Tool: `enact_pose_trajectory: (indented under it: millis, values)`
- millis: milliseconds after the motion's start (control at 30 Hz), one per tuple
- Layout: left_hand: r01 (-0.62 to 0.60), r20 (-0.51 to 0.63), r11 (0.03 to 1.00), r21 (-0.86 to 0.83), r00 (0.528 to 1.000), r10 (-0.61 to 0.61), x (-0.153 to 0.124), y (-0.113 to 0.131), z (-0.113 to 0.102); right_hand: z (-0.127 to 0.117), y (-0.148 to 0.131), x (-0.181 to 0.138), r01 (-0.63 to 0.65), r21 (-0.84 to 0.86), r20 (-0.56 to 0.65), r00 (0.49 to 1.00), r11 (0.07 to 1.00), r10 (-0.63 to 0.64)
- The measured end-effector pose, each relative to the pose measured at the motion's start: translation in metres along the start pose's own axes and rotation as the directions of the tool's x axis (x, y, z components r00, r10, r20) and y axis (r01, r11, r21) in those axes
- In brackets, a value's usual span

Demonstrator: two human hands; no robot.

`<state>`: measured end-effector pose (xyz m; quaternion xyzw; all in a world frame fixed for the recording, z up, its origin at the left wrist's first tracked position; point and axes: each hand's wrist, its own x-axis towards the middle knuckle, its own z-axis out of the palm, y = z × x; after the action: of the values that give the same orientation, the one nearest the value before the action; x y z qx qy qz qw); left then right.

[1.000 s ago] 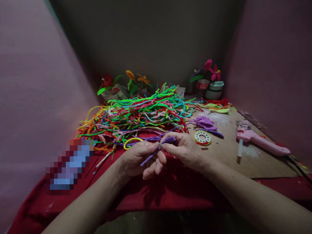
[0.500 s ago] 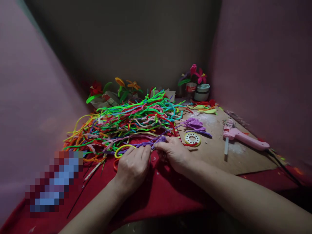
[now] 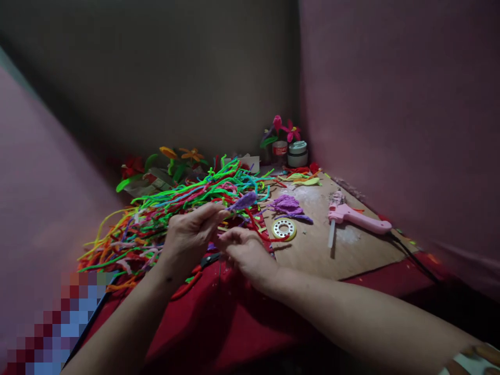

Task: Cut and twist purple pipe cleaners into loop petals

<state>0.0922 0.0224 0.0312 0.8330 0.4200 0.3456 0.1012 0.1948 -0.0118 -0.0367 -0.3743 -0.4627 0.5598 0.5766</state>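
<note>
My left hand (image 3: pixel 195 229) is closed in a pinch on the lower end of a purple fuzzy pipe-cleaner piece (image 3: pixel 246 201). Its petal-shaped tip points up and to the right, above the pile. Just below and to the right, the fingers of my right hand (image 3: pixel 248 255) are pinched together close to my left fingertips. What they hold is too small to make out. Behind both hands spreads a tangled heap of coloured pipe cleaners (image 3: pixel 187 195). Partly hidden beneath my left wrist lie a black piece (image 3: pixel 211 259) and a red-orange loop (image 3: pixel 185 291).
On the cardboard (image 3: pixel 312 250) to the right lie purple fuzzy pieces (image 3: pixel 287 204), a yellow-rimmed roll (image 3: pixel 284 229) and a pink glue gun (image 3: pixel 357 216) with its cord. Pipe-cleaner flowers (image 3: pixel 289 129) and a lidded jar (image 3: pixel 297 153) stand at the back. Red cloth (image 3: pixel 234 328) covers the table.
Both hands have lifted, and the purple piece now stands up from my left hand's grip. My right hand has slid below the left. The whole view has swung to the right.
</note>
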Motion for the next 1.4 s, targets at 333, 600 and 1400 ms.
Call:
enact_pose_trajectory:
  millis: [333,600,1400]
  values:
    - [-0.229,0.448,0.971,0.061,0.876,0.178,0.068,0.017,0.088,0.002,0.019,-0.008,0.300,-0.685,0.332,0.940,0.664,-0.081]
    - [-0.169,0.151,0.985,-0.045,0.973,0.174,0.040,0.012,0.038,0.000,0.018,-0.006,0.334,-0.766,0.370,0.928,0.549,-0.047]
    - [-0.155,0.297,0.963,0.222,0.951,0.085,-0.028,-0.099,0.003,0.005,0.020,-0.020,0.502,-0.792,0.534,0.845,0.347,-0.002]
